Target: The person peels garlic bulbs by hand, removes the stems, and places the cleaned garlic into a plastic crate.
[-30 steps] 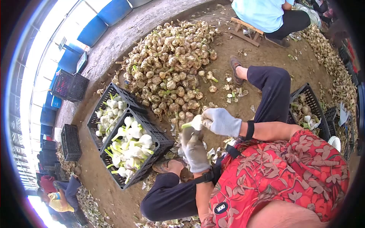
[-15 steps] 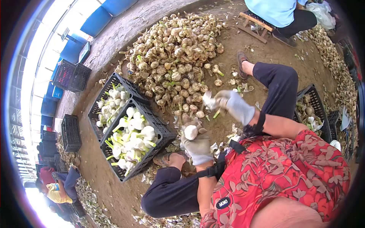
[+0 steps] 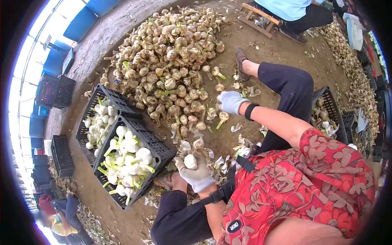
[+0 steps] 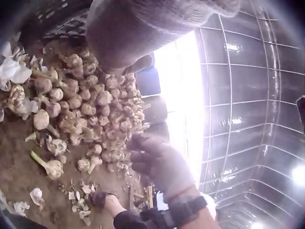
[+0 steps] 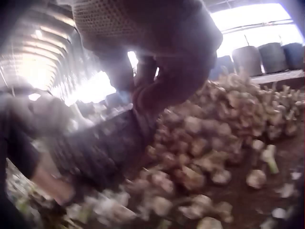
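Observation:
My gloved left hand (image 3: 196,171) holds a white peeled garlic bulb (image 3: 190,161) over my shin, its thumb beside the bulb. In the left wrist view this hand (image 4: 138,33) fills the top and hides the bulb. My gloved right hand (image 3: 232,102) is apart from it, over the floor by the heap of unpeeled garlic (image 3: 163,61); its fingers are loosely bent with nothing seen in them. The left wrist view shows the right hand (image 4: 159,162) before the heap. Close up and blurred, the right hand (image 5: 157,62) has its fingers hanging down in its own view.
Left of my shin stands a black crate (image 3: 159,143) of white peeled garlic with green stems, another crate (image 3: 87,143) behind it. A further crate (image 3: 337,116) with garlic is by my right leg. Peel scraps (image 3: 220,163) litter the floor. A person in light blue (image 3: 286,8) sits nearby.
A second ago both hands met at a bulb with its stem. Then the right hand pulled away with white peel; now that peel is gone from it. The left hand kept the bulb and lowered slightly.

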{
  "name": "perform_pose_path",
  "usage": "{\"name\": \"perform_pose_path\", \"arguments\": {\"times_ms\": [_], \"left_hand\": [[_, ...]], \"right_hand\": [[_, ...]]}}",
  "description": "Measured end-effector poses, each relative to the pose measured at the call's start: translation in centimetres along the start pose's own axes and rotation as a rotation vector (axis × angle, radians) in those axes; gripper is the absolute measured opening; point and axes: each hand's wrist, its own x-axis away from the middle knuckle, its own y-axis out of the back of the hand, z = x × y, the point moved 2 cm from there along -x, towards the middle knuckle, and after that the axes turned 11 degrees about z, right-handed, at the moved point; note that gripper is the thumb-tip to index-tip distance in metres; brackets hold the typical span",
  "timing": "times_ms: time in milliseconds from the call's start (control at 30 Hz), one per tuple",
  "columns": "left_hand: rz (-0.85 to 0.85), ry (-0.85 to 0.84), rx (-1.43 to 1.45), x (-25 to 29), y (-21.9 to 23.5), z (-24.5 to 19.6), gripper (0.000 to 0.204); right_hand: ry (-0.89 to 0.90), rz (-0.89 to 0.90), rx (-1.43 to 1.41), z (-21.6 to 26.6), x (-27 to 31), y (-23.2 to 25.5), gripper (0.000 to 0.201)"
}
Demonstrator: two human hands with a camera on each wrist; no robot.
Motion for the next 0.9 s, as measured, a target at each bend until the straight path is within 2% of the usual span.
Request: {"name": "perform_pose_path", "arguments": {"times_ms": [33,67,100,200,233,267,333,367,467,500,533,600,633,667,700,733,800,900], "left_hand": [[-0.013,-0.032,-0.120,-0.3,0.3,0.3,0.024],[-0.029,-0.064,-0.240,-0.6,0.9,0.6,0.024],[0.107,-0.069,-0.327,-0.9,1.9,0.8,0.022],[0.018,-0.020,-0.325,-0.9,1.2,2.1,0.022],[-0.088,-0.018,-0.394,-0.9,1.1,2.5,0.025],[-0.085,0.004,-0.415,-1.1,1.1,2.5,0.025],[-0.069,0.053,-0.447,-1.3,0.7,2.8,0.025],[-0.107,0.058,-0.452,-1.3,0.2,3.1,0.029],[-0.043,0.075,-0.629,-2.2,0.7,3.9,0.034],[-0.100,0.064,-0.711,-1.9,-0.6,4.3,0.044],[0.019,0.048,-0.813,-2.0,0.1,4.5,0.054],[0.175,-0.139,-0.930,-2.2,0.4,5.5,0.064],[0.216,-0.124,-0.966,-1.3,-1.4,5.2,0.066],[0.239,-0.280,-1.146,-1.4,-1.3,4.9,0.066],[0.238,-0.257,-1.103,-0.5,-1.9,4.6,0.066],[0.238,-0.229,-1.058,0.3,-2.5,4.3,0.066],[0.276,-0.251,-1.036,1.1,-2.1,3.8,0.066],[0.350,-0.347,-1.153,2.1,-2.1,3.3,0.064]], "right_hand": [[0.008,0.115,0.022,-0.7,-1.3,-2.2,0.032],[0.083,0.152,0.065,-0.2,-0.9,-3.3,0.033],[0.097,0.168,0.129,0.2,-1.0,-5.0,0.035],[0.102,0.144,0.178,-0.8,-3.7,-11.8,0.043],[0.096,0.118,0.170,-0.8,-4.3,-12.5,0.047],[0.080,0.150,0.122,-1.0,-4.7,-13.2,0.047],[0.039,0.206,0.037,-0.7,-3.6,-11.4,0.047],[-0.075,0.161,-0.240,-0.3,-2.4,-10.0,0.039],[-0.025,0.219,-1.102,0.6,-2.7,-9.3,0.034],[-0.023,0.333,-1.573,2.0,-2.2,-8.9,0.033],[0.049,0.388,-1.652,3.9,-0.4,-6.3,0.034],[0.172,0.289,-1.799,7.0,1.4,-5.4,0.034],[0.325,0.238,-1.632,8.0,2.5,-4.6,0.035],[0.470,0.180,-1.459,9.0,3.5,-3.9,0.037],[0.365,0.295,-1.502,10.0,4.4,-3.7,0.039],[0.359,0.342,-1.514,10.5,5.5,-2.7,0.041],[0.460,0.115,-0.976,10.3,6.4,-0.5,0.039],[0.463,0.129,-0.985,10.7,8.3,1.7,0.041]]}}
